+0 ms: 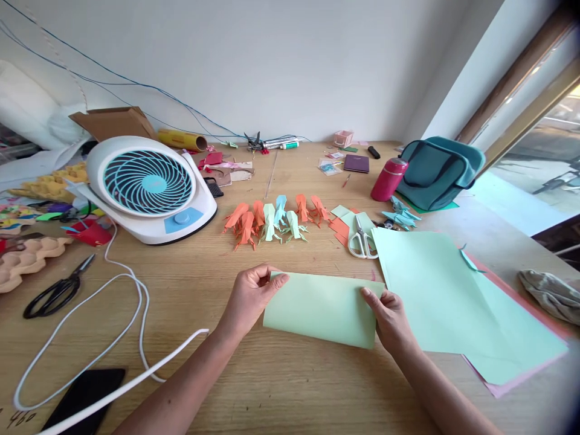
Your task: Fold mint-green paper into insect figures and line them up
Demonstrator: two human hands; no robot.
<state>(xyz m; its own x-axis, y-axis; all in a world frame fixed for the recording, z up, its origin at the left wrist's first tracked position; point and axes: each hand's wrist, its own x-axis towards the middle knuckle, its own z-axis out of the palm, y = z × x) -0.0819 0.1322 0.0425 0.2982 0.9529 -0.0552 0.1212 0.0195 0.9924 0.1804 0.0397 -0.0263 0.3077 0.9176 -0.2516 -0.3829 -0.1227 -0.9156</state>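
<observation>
Between my hands is a pale green sheet of paper (321,308), its long side running left to right above the wooden table. My left hand (254,293) pinches its upper left corner, thumb on top. At the upper right corner my right hand (389,317) grips it the same way, fingers behind the sheet. Beyond the paper stand several folded paper insects in orange (247,228), pale green (269,222) and light blue (280,209). White-handled scissors (361,241) lie past my right hand, beside small cut paper pieces (341,228).
Large green sheets (430,290) are stacked at right, near a grey cloth (550,296). A pink bottle (389,179) and teal bag (435,175) stand behind. To the left are a white fan (149,187), its looping cord (140,290), black scissors (58,290) and a dark phone (86,399).
</observation>
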